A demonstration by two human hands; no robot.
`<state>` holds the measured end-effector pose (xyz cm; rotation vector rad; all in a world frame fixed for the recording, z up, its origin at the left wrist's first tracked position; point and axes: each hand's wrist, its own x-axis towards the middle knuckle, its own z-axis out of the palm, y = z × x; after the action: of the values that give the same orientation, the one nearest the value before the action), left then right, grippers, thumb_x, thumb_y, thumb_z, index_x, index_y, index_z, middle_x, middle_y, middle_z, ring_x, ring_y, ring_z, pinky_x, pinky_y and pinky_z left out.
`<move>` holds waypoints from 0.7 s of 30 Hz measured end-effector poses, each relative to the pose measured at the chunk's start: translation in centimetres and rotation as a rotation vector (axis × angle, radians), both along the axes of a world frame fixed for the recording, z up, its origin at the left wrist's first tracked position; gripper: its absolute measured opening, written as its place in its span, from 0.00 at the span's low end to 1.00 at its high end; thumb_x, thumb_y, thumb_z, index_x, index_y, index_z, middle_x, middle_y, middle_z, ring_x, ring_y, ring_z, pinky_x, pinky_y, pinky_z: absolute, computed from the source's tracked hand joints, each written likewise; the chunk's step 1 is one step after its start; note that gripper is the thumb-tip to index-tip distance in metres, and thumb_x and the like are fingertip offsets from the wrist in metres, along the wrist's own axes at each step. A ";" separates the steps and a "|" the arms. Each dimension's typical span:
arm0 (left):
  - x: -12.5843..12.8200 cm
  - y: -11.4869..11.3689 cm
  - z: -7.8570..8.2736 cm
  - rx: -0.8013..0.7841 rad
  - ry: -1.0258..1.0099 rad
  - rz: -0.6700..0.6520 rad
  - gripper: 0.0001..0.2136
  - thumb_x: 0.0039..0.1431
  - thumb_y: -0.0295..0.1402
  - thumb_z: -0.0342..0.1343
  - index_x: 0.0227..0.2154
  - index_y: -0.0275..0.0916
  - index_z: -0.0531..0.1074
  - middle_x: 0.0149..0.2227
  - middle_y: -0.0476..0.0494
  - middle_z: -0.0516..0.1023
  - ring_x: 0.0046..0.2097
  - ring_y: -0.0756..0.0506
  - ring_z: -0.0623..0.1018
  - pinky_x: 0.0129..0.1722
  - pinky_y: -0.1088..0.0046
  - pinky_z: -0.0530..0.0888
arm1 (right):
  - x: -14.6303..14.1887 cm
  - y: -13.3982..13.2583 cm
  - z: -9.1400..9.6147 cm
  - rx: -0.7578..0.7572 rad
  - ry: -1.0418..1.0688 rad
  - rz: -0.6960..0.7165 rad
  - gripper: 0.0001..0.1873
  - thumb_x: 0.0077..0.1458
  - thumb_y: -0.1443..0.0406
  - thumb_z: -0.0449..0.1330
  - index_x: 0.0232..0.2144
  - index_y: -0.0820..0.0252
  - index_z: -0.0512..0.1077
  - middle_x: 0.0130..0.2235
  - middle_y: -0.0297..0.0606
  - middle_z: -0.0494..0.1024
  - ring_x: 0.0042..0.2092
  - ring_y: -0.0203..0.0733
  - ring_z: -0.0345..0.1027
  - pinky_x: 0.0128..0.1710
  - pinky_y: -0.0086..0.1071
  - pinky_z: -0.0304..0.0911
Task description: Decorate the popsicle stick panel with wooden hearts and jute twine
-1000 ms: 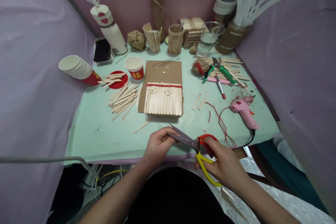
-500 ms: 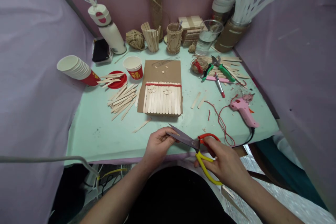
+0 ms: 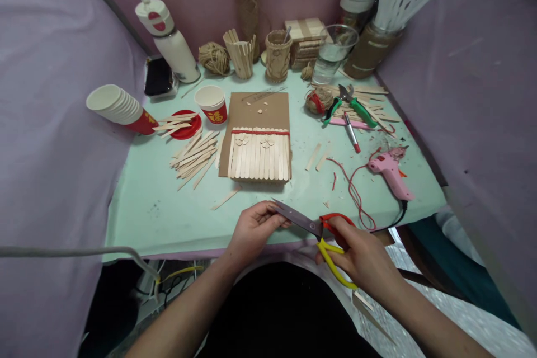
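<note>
Gripping red-and-yellow-handled scissors, right hand curled round handles, blades aimed toward ten o'clock. Left hand right at blades, thumb and fingers pressed together; cannot tell on what. Twelve o'clock from left hand: craft-stick panel, red cord band near top. Nine o'clock from panel: loose sticks on surface. Two o'clock from scissors: pink glue gun.

Dim, diffuse light casts soft shadows; edges look stretched.
</note>
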<state>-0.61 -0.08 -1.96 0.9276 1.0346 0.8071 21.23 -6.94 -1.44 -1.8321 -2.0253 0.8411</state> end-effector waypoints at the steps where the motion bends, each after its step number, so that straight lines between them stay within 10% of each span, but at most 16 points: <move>1: 0.0 0.1 0.1 -0.007 0.003 0.003 0.06 0.50 0.34 0.63 0.27 0.36 0.75 0.26 0.46 0.78 0.31 0.48 0.78 0.35 0.70 0.77 | 0.0 0.1 0.2 -0.019 0.016 -0.005 0.14 0.55 0.55 0.61 0.41 0.53 0.66 0.27 0.29 0.73 0.26 0.39 0.68 0.24 0.29 0.58; 21: 0.0 0.3 0.8 0.075 0.095 -0.001 0.02 0.47 0.27 0.59 0.25 0.38 0.75 0.28 0.47 0.79 0.30 0.50 0.78 0.33 0.75 0.76 | 0.1 0.7 0.8 0.009 -0.036 0.073 0.18 0.53 0.53 0.64 0.40 0.56 0.67 0.36 0.38 0.76 0.37 0.46 0.73 0.30 0.32 0.62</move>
<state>-0.58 0.22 -1.17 1.0388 1.0917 0.8119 21.34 -6.23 -0.65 -1.7906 -2.1259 0.8229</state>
